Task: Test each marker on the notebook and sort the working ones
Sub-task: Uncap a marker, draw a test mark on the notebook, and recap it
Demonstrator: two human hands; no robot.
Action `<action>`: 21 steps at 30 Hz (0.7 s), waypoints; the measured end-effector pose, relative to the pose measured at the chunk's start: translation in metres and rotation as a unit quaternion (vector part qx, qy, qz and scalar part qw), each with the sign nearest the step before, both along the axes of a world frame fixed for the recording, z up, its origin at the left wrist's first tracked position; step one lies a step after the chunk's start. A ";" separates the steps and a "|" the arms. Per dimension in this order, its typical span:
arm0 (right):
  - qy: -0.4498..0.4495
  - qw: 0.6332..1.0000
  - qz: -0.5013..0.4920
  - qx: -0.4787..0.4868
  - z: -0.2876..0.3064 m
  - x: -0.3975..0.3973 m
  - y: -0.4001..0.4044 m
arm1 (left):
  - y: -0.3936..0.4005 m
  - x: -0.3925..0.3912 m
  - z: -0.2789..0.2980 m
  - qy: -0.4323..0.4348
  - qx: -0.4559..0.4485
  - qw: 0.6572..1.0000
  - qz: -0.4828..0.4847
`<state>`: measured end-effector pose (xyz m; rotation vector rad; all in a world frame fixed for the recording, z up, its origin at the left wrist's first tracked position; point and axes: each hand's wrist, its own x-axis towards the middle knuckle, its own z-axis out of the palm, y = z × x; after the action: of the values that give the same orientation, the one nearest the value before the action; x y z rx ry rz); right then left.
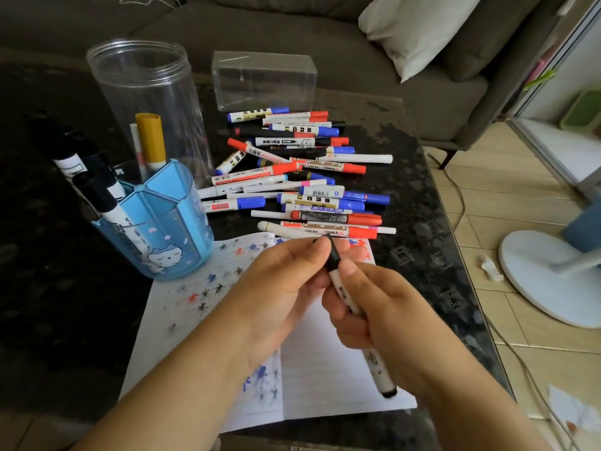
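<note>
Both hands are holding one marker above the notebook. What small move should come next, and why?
Probably pull the black cap off. The left hand pinches the cap, which still looks seated on the marker, while the right hand grips the barrel. The tip is covered, so no test stroke can be made yet on the notebook lying open below.

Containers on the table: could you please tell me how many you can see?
3: a blue pen holder front left, a tall clear jar behind it, and a clear box behind the marker pile.
</note>
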<state>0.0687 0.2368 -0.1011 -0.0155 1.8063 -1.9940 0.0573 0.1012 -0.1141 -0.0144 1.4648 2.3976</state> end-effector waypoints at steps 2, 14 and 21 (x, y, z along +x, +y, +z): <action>-0.119 0.975 0.034 -0.186 0.005 0.001 0.004 | -0.002 0.002 0.006 0.004 0.068 0.996 -0.061; 0.199 0.916 0.011 0.348 -0.018 0.010 0.001 | -0.002 -0.006 -0.003 -0.034 -0.104 0.987 0.118; 0.084 0.981 -0.046 0.167 -0.002 0.001 0.034 | -0.002 -0.003 -0.006 0.037 -0.296 0.945 0.136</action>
<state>0.0700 0.2707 -0.1036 0.0036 2.2700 -1.7689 0.0543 0.0995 -0.1205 -0.2863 2.2963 2.0630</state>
